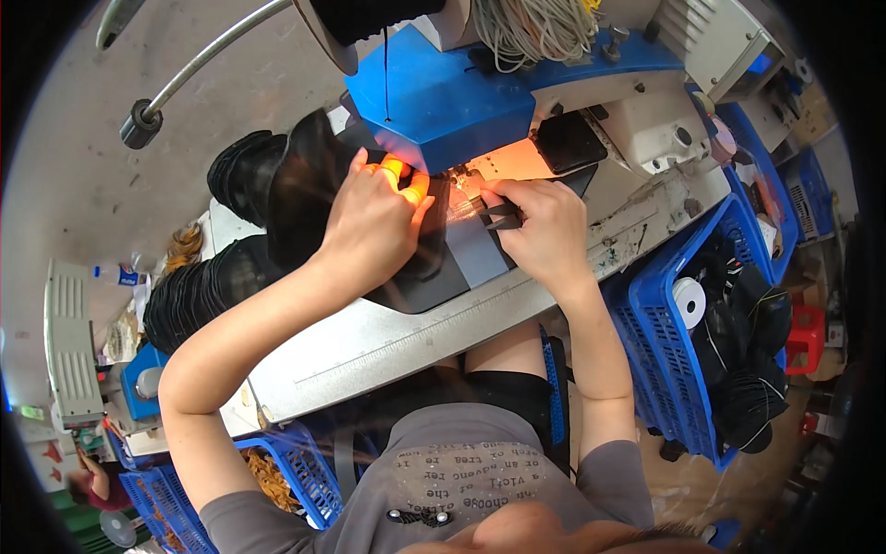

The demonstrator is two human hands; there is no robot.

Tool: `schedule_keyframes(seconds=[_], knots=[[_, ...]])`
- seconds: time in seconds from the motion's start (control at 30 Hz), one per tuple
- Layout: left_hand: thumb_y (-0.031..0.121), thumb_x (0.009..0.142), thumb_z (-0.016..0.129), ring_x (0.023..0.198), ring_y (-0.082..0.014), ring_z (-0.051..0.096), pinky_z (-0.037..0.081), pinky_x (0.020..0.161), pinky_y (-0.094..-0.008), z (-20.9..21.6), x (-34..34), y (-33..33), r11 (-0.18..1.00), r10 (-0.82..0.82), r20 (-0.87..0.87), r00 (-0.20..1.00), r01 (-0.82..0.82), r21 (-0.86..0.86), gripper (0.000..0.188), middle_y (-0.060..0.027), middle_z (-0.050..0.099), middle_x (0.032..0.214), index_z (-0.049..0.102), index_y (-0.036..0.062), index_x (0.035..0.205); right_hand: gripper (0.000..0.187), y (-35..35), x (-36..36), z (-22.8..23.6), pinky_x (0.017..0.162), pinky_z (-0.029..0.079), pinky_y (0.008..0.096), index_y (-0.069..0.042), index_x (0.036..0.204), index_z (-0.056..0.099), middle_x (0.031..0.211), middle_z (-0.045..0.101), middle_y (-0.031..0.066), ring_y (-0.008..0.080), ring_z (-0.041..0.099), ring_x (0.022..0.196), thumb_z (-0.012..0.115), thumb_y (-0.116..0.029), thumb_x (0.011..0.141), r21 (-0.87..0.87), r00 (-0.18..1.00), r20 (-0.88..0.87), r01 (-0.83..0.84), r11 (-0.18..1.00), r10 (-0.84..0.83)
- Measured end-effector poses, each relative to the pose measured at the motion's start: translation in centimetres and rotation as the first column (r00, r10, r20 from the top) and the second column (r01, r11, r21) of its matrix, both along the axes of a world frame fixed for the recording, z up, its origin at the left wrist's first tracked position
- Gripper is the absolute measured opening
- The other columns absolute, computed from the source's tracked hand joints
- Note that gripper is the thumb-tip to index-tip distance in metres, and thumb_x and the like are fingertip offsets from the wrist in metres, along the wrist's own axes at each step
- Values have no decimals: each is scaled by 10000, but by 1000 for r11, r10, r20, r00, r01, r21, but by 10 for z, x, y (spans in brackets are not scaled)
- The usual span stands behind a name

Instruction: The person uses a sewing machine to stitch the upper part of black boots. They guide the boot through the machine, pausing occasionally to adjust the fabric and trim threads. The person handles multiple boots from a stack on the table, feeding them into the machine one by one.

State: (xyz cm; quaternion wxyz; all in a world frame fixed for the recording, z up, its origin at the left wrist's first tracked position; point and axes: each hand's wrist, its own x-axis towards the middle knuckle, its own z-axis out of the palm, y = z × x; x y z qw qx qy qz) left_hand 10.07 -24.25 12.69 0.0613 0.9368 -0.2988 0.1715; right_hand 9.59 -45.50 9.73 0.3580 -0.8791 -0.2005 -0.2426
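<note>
Nearby, the pale worktable is showing a ruler scale along its front edge, and just beyond it black material is lying flat, reaching under the left hand. A grey band is running beside it, its long axis slanting from the lit needle area toward the person and slightly rightward; whether it belongs to the material, I cannot tell. Farther in, the right hand is pinching thumb to forefinger, with a dark narrow item sticking out leftward from its curled fingers; strip or tool, it is not showing clearly. The left hand is bending its fingers over the material, orange light glowing on them, but their tips are too hidden to tell how tightly they are closing. The needle area is lying between the two hands, left of the right fingertips and right of the left ones, with the right hand sitting nearer. Beyond both, the blue machine head is overhanging the left fingers, and behind that a black thread spool is standing.
</note>
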Motion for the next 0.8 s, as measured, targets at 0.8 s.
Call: schedule_keyframes(seconds=[0.8], knots=[[307, 890, 632, 901, -307, 602, 440, 771, -386, 30, 5, 15, 904, 72, -127, 989, -12, 426, 341, -157, 629, 1064, 668, 79, 1140, 171, 0, 2, -2, 649, 469, 395, -80, 820, 722, 697, 663, 103, 298, 637, 699, 669, -89, 658, 24, 1000, 24, -9, 1000, 9]])
